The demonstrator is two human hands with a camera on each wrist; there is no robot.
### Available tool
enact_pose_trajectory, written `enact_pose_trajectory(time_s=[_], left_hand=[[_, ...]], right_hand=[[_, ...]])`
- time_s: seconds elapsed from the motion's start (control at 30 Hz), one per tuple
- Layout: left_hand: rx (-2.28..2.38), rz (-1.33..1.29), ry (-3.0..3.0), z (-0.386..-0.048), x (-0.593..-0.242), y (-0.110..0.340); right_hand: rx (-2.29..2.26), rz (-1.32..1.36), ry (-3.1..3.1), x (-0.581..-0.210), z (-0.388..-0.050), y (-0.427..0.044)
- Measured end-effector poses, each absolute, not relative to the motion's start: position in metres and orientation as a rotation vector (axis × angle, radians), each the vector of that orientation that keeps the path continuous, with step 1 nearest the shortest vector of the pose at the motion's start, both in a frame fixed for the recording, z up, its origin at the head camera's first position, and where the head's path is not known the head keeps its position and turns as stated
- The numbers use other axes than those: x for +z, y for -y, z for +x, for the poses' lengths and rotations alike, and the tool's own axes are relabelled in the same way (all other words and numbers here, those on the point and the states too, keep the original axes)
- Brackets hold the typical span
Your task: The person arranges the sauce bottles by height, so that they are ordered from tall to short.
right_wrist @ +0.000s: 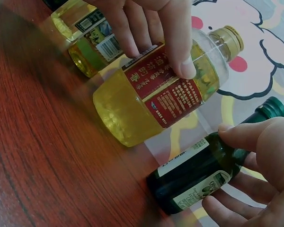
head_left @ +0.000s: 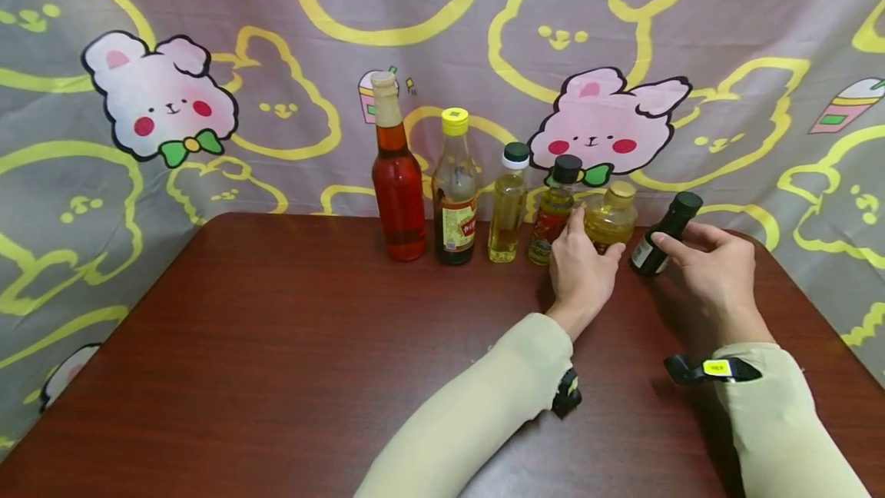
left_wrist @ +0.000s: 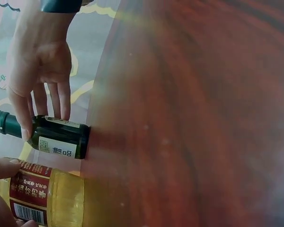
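My left hand [head_left: 584, 275] holds a squat, clear bottle of yellow cooking oil [right_wrist: 128, 111] with a gold cap and red label. Its thumb and fingers lie around the label in the right wrist view. My right hand [head_left: 722, 275] grips a small dark green bottle [right_wrist: 191, 170], labelled as olive oil, by its upper part. This bottle leans to the right in the head view, its base low by the tabletop. Just left of the left hand stands a black-capped oil bottle [head_left: 549, 225], partly hidden by its fingers.
Further left along the back edge stand a slim oil bottle [head_left: 507, 214], a yellow-capped sauce bottle [head_left: 456, 214] and a tall bottle of red liquid [head_left: 401, 206]. They share the brown table [head_left: 276, 375]. A patterned curtain [head_left: 263, 98] hangs right behind.
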State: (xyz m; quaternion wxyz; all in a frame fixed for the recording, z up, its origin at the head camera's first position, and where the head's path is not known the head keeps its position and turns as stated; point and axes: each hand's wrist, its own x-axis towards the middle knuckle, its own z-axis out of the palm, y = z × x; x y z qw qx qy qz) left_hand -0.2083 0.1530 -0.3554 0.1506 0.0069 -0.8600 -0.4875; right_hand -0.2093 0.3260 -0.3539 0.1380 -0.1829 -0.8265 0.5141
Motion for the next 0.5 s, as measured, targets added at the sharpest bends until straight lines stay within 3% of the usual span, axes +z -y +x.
enact_pose_trajectory(time_s=[0.27,0.5], left_hand=[[-1.487,-0.012,2.402,-0.192,-0.348,-0.144],[-1.582,-0.137,2.293,-0.173,-0.322,-0.12]], right_hand=[[1.509,-0.518,2.386,-0.35,-0.206,-0.327],[1.596,-0.494,2.087,-0.325,-0.195,-0.331]])
